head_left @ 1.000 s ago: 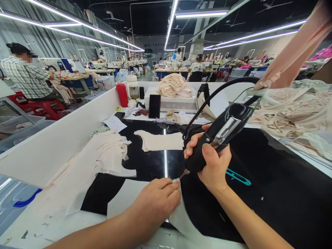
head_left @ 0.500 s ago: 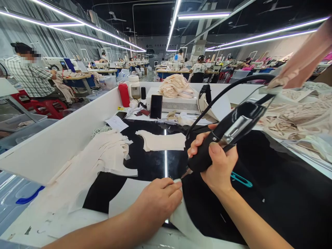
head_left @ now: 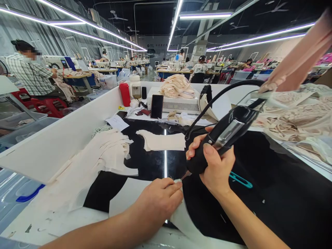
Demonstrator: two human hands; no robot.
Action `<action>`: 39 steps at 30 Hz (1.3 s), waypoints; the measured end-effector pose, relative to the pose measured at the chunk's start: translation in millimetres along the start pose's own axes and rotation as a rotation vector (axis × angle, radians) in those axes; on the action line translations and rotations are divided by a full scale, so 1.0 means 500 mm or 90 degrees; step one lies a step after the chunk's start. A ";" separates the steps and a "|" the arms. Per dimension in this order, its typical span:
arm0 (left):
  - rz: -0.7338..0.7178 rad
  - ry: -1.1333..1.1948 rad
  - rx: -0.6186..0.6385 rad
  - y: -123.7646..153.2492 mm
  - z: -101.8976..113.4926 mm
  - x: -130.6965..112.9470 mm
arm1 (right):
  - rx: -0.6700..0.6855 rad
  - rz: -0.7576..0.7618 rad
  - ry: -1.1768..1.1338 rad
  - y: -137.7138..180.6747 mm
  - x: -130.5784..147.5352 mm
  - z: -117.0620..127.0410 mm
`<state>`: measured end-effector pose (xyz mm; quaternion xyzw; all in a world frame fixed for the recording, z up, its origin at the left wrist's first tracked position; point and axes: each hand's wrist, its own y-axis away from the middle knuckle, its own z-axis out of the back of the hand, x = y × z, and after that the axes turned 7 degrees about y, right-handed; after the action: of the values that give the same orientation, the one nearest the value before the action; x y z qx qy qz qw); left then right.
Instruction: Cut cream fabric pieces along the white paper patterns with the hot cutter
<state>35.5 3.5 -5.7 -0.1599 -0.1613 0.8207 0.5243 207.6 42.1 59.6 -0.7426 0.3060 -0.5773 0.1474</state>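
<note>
My right hand (head_left: 216, 162) is wrapped round a black corded handheld cutter (head_left: 229, 129) with a silver lever on its side. Its thin metal tip (head_left: 186, 174) points down and left, at the edge of a pale fabric piece (head_left: 185, 219). My left hand (head_left: 162, 199) is closed on that fabric, fingertips pinching its upper edge just left of the tip. Whether the tip touches the cloth I cannot tell. Under my left forearm lies a white sheet (head_left: 127, 193). Beyond my hands sits a small stack of cut cream fabric (head_left: 164, 141) on the black glossy table surface (head_left: 280, 207).
Cut cream pieces (head_left: 103, 155) are heaped at left beside a white partition (head_left: 64, 138). A teal slim tool (head_left: 241, 180) lies right of my wrist. At the back stand a phone (head_left: 157, 106), a red bottle (head_left: 125, 94) and a white box (head_left: 181, 103). Several people work at sewing machines.
My right hand and the cutter have shifted slightly left, the cutter's rear end lowering a little. My left hand stays nearly in place on the fabric.
</note>
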 end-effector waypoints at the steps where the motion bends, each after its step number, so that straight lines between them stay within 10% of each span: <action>1: -0.001 -0.002 0.000 0.000 0.000 0.000 | -0.003 0.000 0.000 0.000 0.001 -0.001; 39: 0.068 0.036 0.036 0.001 0.021 0.040 | -0.034 0.009 0.001 -0.010 0.039 -0.001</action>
<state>22.5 20.7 1.4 -0.1760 -0.1144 0.8470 0.4883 211.3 33.9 77.7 -0.7436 0.3265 -0.5685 0.1314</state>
